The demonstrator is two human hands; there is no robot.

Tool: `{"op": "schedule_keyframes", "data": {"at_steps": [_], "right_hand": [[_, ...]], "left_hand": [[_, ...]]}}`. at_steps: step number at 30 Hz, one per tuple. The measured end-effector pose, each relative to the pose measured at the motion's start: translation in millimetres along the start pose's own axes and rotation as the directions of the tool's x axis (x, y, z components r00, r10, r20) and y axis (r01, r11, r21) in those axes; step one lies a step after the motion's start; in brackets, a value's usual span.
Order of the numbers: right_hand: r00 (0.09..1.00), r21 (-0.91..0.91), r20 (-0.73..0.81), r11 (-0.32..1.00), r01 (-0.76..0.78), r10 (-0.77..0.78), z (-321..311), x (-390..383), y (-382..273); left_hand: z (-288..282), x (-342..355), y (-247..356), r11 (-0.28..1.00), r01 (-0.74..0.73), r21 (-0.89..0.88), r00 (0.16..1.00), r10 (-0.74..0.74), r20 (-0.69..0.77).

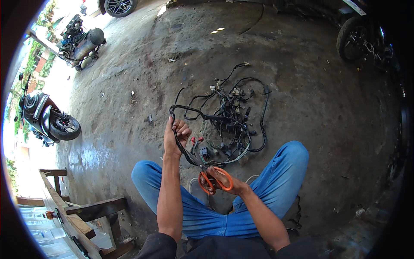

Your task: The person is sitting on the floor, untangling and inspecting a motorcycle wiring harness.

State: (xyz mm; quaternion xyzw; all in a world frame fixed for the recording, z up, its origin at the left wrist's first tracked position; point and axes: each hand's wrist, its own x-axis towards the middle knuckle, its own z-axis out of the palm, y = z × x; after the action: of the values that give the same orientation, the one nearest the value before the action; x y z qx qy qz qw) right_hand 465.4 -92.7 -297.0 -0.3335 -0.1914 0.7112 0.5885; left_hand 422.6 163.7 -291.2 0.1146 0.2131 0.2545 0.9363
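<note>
A tangled wiring harness [224, 116] of black-wrapped cables, loose wires and several connectors lies on the floor in front of my knees. My left hand [177, 136] is closed around one black-wrapped branch of it, raised a little toward me. My right hand [222, 181] holds a pair of scissors with orange handles [224, 176], its fingers through and around the loops. The scissors are beside the near end of the harness, where the wires run bare of wrapping; their blades are hard to make out. Close by sits a grey connector [204, 152] and small red connectors [194, 139].
Stained concrete floor [129, 116] surrounds me. A motorcycle [51, 116] and an air compressor [84, 45] stand at left, a car wheel [120, 6] at the far left. Another motorcycle's wheel [351, 39] shows far right. A wooden frame [92, 209] is at near left.
</note>
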Motion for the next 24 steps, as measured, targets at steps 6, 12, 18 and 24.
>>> {"op": "schedule_keyframes", "data": {"at_steps": [6,12,18,24], "right_hand": [[0.998,-0.056,-0.059,0.998,-0.026,0.023,1.0,0.0,1.4],[0.999,-0.126,-0.047,0.992,-0.027,0.021,11.0,0.1,-14.8],[0.996,-0.07,-0.053,0.996,0.061,-0.065,18.1,5.1,-13.4],[0.989,-0.052,-0.075,0.991,0.124,-0.127,13.8,10.8,-3.7]], "left_hand": [[14.2,-3.7,-3.5,0.997,0.032,-0.076,0.999,-0.029,0.034],[22.5,-5.8,-9.7,0.997,0.052,-0.053,0.996,-0.048,0.07],[30.7,-4.4,-19.0,0.998,0.024,-0.056,0.998,-0.02,0.067],[34.6,-2.9,-30.3,0.999,-0.02,0.035,0.998,0.017,0.064]]}}
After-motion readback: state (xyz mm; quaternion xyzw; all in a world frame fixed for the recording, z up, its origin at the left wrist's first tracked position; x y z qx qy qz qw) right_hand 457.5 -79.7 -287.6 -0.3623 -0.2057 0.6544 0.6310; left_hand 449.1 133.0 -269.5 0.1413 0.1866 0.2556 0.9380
